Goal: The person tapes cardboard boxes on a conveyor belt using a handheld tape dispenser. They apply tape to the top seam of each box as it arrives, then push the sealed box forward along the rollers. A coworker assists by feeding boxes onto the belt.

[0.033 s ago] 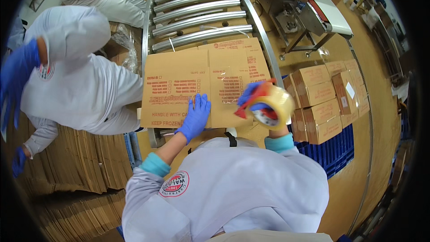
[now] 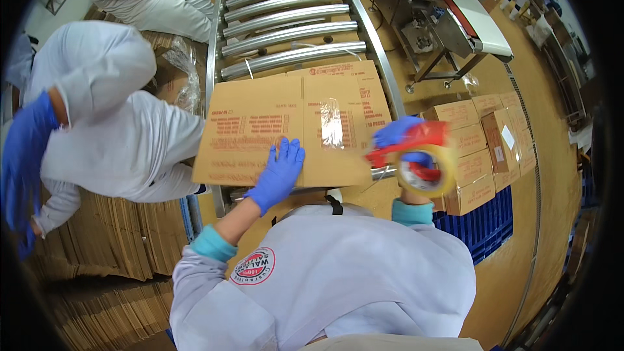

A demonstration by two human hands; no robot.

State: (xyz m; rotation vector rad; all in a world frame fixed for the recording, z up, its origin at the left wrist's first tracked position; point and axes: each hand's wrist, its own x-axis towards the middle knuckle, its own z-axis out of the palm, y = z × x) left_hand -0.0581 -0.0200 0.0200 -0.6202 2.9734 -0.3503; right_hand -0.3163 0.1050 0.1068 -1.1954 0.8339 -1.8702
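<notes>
A brown cardboard carton [image 2: 260, 114] with red print lies on the near end of the roller conveyor. My left hand [image 2: 278, 172], in a blue glove, rests on its top near the front edge, fingers stretched out. Clear tape [image 2: 331, 123] shines along the box's right half. Beyond the carton's right edge, my gloved right hand [image 2: 394, 131] is closed around a red tape gun [image 2: 426, 133]. A yellowish tape roll [image 2: 448, 169] sits on the gun; motion blurs both.
The metal roller conveyor [image 2: 286, 16] runs away ahead. Filled cartons [image 2: 469, 164] stand stacked on a blue pallet [image 2: 484, 231] at right. Flat cardboard bundles [image 2: 110, 240] are at lower left. A white-clad co-worker [image 2: 117, 136] stands close on the left; a belt machine [image 2: 478, 19] is far right.
My right hand has swung rightward with the tape gun, off the carton's top. The carton has turned slightly and shifted left at its front, my left hand staying on it.
</notes>
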